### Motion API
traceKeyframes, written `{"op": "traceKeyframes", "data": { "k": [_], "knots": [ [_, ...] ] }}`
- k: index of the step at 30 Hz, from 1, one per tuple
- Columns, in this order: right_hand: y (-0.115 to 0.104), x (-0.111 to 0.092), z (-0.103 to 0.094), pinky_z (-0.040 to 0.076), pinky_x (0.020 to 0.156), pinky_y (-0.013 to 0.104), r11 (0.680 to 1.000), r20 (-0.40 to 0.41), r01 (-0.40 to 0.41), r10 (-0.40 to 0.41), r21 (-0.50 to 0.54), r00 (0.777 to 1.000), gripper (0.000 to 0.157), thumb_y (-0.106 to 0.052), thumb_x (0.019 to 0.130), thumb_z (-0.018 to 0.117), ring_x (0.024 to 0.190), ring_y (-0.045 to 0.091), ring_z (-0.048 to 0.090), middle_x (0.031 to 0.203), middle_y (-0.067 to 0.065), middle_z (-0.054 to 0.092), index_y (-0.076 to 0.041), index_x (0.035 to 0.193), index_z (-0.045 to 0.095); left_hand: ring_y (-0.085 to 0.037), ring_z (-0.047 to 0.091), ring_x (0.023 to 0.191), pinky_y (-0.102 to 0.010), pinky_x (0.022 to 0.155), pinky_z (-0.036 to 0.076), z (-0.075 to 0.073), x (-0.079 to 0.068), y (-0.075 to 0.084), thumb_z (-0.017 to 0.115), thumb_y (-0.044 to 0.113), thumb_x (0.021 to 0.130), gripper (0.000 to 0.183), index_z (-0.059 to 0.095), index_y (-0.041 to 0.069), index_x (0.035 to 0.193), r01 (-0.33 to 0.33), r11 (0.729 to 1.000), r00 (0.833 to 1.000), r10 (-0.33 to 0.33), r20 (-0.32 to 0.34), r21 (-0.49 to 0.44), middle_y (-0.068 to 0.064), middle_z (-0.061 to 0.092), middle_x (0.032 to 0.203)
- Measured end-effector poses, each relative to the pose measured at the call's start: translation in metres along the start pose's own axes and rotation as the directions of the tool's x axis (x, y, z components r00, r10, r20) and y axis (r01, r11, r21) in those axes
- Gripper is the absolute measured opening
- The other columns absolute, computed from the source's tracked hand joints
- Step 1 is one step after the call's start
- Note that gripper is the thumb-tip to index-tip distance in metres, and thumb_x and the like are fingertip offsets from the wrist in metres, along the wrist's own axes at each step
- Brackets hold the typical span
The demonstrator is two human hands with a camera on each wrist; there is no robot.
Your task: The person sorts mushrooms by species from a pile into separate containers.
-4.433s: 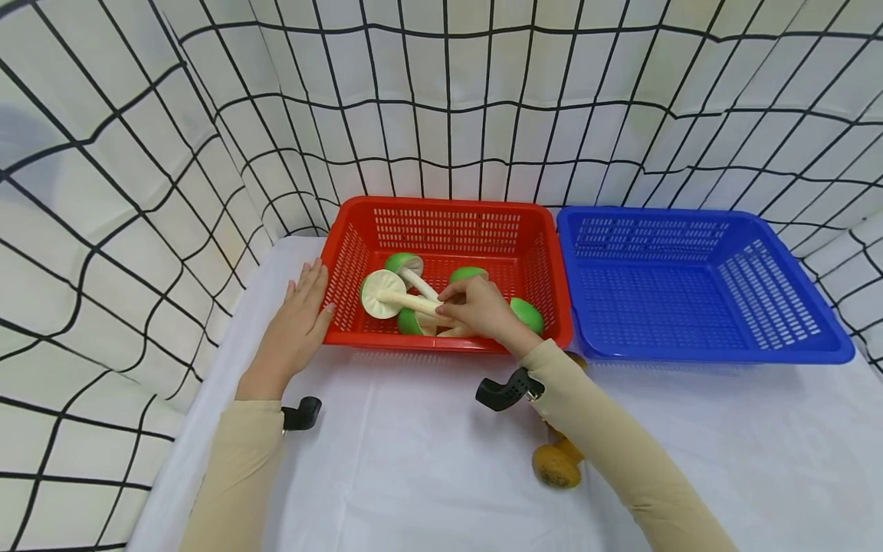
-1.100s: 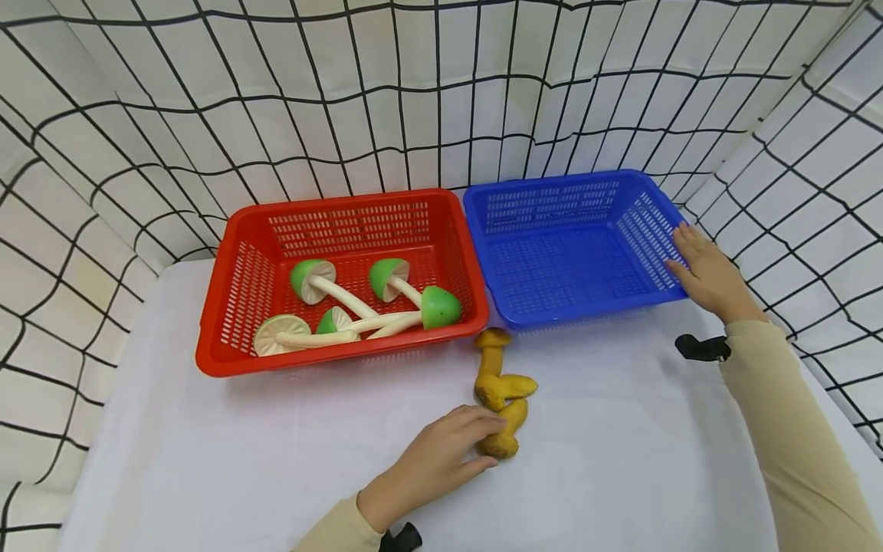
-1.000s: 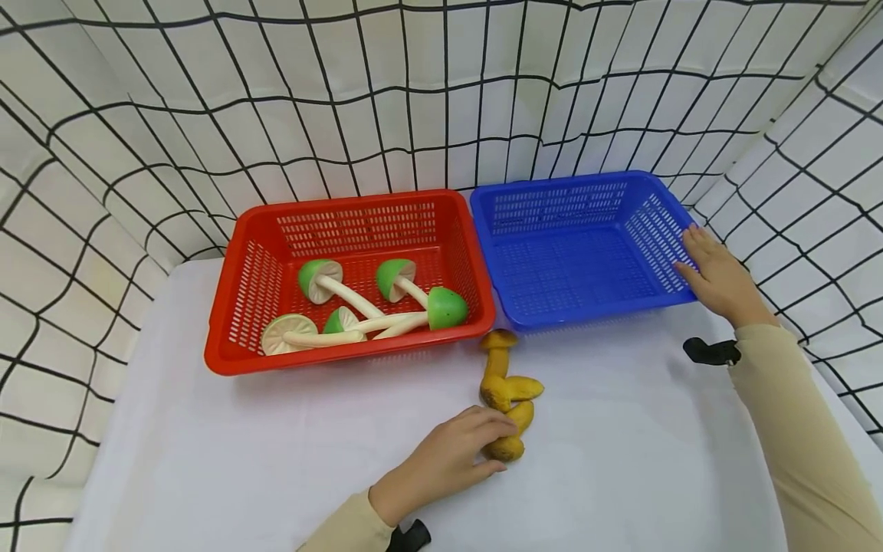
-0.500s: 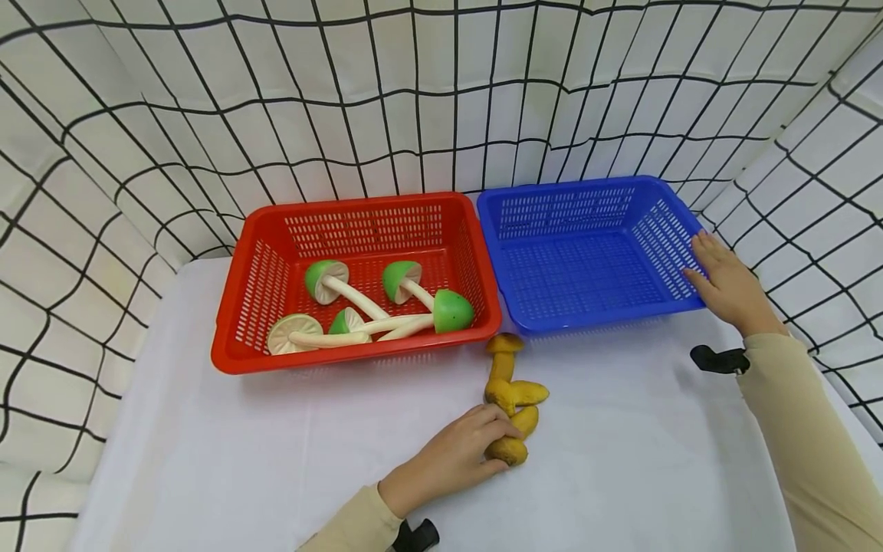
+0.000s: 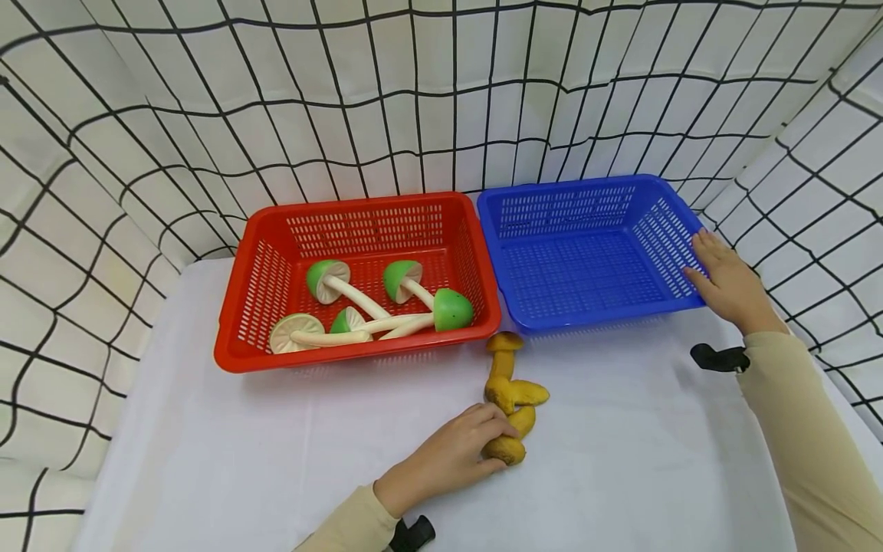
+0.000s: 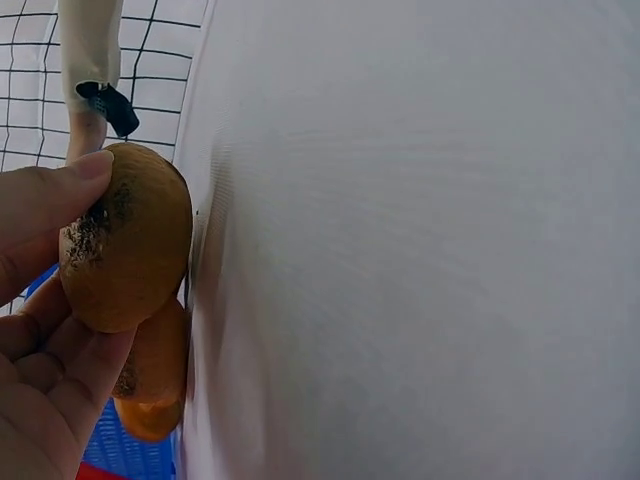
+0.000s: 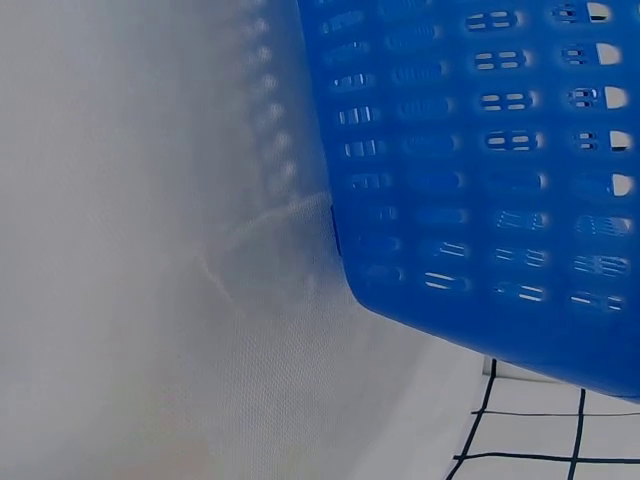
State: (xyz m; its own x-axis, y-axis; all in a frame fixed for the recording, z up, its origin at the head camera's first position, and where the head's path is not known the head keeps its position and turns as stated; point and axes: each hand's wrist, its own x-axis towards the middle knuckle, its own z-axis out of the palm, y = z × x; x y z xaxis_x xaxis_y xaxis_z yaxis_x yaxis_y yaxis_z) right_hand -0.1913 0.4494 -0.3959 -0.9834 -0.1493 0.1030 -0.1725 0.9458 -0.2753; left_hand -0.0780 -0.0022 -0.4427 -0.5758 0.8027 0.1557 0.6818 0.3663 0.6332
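Observation:
My left hand (image 5: 451, 452) holds a yellow-brown mushroom (image 5: 507, 451) at the near end of a short row on the white cloth. In the left wrist view the thumb presses one side of that mushroom (image 6: 135, 235) and the fingers bend under the other. Just beyond it lies more of the yellow mushroom row (image 5: 502, 372), reaching toward the baskets. Far to the right, my right hand (image 5: 731, 284) rests with extended fingers on the right rim of the blue basket (image 5: 607, 315). The right wrist view shows only the slotted blue basket wall (image 7: 440, 190) and cloth.
A red basket (image 5: 359, 355) stands left of the blue one and holds several green-capped mushrooms (image 5: 453, 310) with white stems. White cloth covers the table (image 5: 241, 452). Black netting (image 5: 441, 92) over white sheeting rises behind and at both sides.
Earlier, my right hand held a green-capped mushroom in the red basket, with the left on its rim. Since then the right has gone to the blue basket, the left to the yellow mushroom, tightening slightly.

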Motion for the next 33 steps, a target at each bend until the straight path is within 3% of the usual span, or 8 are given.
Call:
{"op": "traceKeyframes", "data": {
  "k": [7, 25, 33],
  "knots": [
    [0.001, -0.002, -0.001, 0.000, 0.115, 0.042, 1.000, 0.000, 0.029, -0.029, -0.006, 1.000, 0.060, -0.025, 0.100, 0.032, 0.142, 0.038, 0.004, 0.151, 0.029, 0.008, 0.013, 0.144, 0.013, -0.008, 0.051, 0.103, -0.016, 0.090, 0.042, -0.004, -0.002, 0.001, 0.076, 0.012, 0.080, 0.030, 0.065, 0.009, 0.108, 0.001, 1.000, 1.000, 0.000, 0.008, -0.009, 0.003, 0.055, 0.106],
    [-0.008, -0.003, 0.001, 0.002, 0.115, 0.045, 0.999, -0.005, -0.036, 0.036, -0.017, 0.999, 0.062, -0.026, 0.099, 0.033, 0.142, 0.035, 0.004, 0.153, 0.026, 0.008, 0.009, 0.146, 0.012, -0.008, 0.051, 0.103, -0.016, 0.091, 0.042, -0.012, -0.003, 0.003, 0.076, 0.012, 0.080, 0.031, 0.065, 0.008, 0.108, -0.007, 0.998, 1.000, 0.008, 0.015, -0.067, 0.002, 0.055, 0.106],
    [-0.008, -0.002, 0.002, 0.003, 0.115, 0.046, 0.998, -0.010, -0.045, 0.045, -0.032, 0.999, 0.062, -0.027, 0.099, 0.033, 0.142, 0.036, 0.005, 0.153, 0.025, 0.008, 0.008, 0.146, 0.012, -0.009, 0.052, 0.101, -0.017, 0.089, 0.044, -0.024, 0.005, 0.006, 0.077, 0.011, 0.079, 0.031, 0.064, 0.008, 0.106, -0.039, 0.992, 0.997, 0.031, -0.073, -0.120, 0.002, 0.056, 0.104]
  ]
}}
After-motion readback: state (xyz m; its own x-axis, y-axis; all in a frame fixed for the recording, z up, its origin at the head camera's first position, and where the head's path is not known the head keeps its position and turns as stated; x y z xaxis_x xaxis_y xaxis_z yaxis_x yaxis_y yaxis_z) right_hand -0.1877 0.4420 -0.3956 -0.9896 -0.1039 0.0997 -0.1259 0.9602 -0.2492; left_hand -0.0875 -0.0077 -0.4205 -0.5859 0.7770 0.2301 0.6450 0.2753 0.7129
